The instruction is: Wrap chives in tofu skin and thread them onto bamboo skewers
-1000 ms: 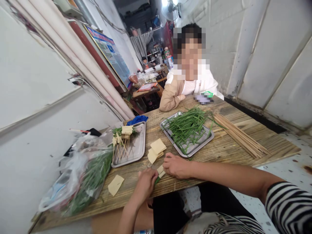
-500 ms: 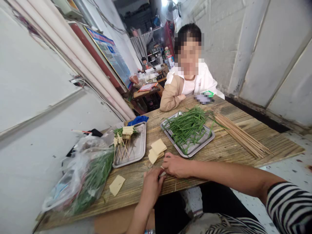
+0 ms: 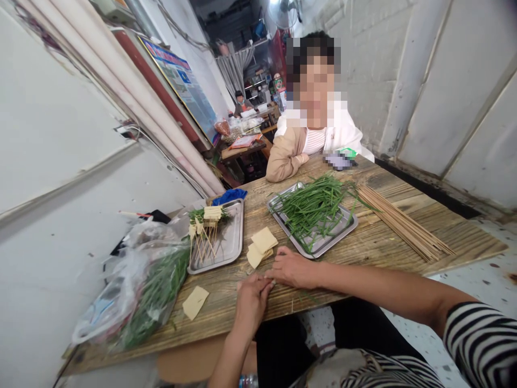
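My left hand (image 3: 251, 299) and my right hand (image 3: 291, 268) meet at the near edge of the wooden table (image 3: 375, 242), fingers curled together over something small that they hide. Just beyond them lies a small stack of tan tofu-skin squares (image 3: 262, 245). One more tofu square (image 3: 195, 302) lies alone to the left. A steel tray (image 3: 228, 242) holds several finished skewers (image 3: 204, 229) of tofu and greens. A second steel tray (image 3: 323, 245) carries a heap of green chives (image 3: 311, 207).
A bundle of bamboo skewers (image 3: 404, 226) lies at the right of the table. A plastic bag of greens (image 3: 149, 285) sits at the left, against the white wall. A person in a light jacket (image 3: 307, 140) sits across, arms on the table. A blue cloth (image 3: 230, 195) lies behind the skewer tray.
My left hand has slid up against my right hand, and the tofu-and-green piece seen between them before is now covered by the fingers.
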`<action>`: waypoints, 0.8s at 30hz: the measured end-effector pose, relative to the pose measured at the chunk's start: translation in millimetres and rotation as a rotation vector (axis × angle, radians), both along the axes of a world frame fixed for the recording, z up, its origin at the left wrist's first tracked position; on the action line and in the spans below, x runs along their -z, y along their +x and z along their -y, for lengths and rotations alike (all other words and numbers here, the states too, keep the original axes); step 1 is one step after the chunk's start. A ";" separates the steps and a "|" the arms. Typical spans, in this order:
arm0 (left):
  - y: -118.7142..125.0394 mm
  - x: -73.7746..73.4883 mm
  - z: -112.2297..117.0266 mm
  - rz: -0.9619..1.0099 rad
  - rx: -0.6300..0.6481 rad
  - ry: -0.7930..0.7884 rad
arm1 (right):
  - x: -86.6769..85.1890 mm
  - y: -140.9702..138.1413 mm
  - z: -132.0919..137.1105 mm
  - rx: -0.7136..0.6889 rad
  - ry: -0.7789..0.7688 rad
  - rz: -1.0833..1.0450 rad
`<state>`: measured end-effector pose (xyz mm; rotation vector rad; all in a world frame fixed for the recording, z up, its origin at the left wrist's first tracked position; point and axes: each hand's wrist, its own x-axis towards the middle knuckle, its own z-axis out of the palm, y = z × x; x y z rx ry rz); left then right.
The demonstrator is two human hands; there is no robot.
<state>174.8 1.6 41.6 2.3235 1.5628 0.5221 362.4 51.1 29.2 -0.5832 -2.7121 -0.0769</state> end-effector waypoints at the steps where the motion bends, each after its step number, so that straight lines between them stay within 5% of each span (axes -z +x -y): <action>1: 0.4 -0.6 0.0 -0.014 -0.001 0.001 | -0.7 0.3 1.4 0.000 0.021 0.004; 4: 1.4 -1.1 0.3 -0.027 -0.014 0.014 | -1.9 0.4 4.0 -0.010 0.065 0.036; 8: -0.7 5.7 3.6 0.019 -0.016 0.098 | -2.0 -2.8 -1.1 0.011 -0.066 0.014; 16: -5.7 24.8 13.7 -0.118 -0.014 0.469 | -15.3 -8.8 -22.0 -0.048 -0.255 0.123; 21: -6.4 25.3 7.7 -0.120 0.040 0.415 | -17.8 -7.4 -16.6 0.006 -0.225 0.126; 24: -6.5 24.0 3.7 -0.134 0.023 0.367 | -13.7 -2.4 -4.5 0.053 -0.076 0.070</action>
